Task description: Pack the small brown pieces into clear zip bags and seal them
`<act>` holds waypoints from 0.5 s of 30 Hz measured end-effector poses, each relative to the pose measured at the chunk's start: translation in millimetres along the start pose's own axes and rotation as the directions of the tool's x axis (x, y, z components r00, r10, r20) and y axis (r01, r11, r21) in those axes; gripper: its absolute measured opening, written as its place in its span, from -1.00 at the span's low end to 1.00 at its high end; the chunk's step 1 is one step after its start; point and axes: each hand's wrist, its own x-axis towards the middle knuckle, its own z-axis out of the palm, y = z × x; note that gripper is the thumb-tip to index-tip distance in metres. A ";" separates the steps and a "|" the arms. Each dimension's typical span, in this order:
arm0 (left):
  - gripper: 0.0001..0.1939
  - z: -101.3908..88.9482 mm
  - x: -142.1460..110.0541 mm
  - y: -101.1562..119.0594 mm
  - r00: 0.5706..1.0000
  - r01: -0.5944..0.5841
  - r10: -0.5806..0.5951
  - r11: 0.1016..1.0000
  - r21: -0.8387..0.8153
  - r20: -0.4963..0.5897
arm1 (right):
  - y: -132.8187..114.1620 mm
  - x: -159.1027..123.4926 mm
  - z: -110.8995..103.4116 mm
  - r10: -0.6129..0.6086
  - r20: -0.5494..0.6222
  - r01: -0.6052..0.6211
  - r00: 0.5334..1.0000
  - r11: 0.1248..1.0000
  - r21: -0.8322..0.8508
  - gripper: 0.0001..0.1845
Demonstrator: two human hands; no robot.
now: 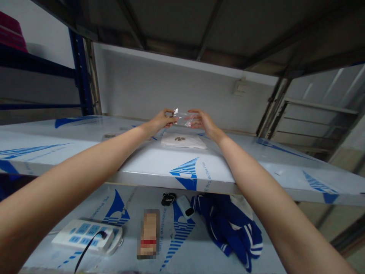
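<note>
A small transparent plastic bag (184, 119) is held up in the air, above the upper metal shelf (182, 167). My left hand (162, 120) pinches the bag's left end between thumb and fingers. My right hand (202, 123) grips its right end, and the two hands are a short way apart. Below the bag, a white paper sheet (184, 140) lies on the shelf with a few small dark items (179, 139) on it. The bag's contents, if any, are too small to tell.
The shelf is covered in blue-printed protective film, and its front edge runs under my forearms. On the lower shelf are a white power strip (87, 236), a blue-and-white garment (228, 224), a white device (185, 207) and a blurred object (148, 234).
</note>
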 end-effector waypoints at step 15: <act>-0.49 -10.0 9.1 -3.9 0.993 -0.031 0.023 0.998 -0.062 -0.118 | 15.6 0.1 5.9 0.198 0.160 -0.168 0.967 0.969 -0.180 -0.81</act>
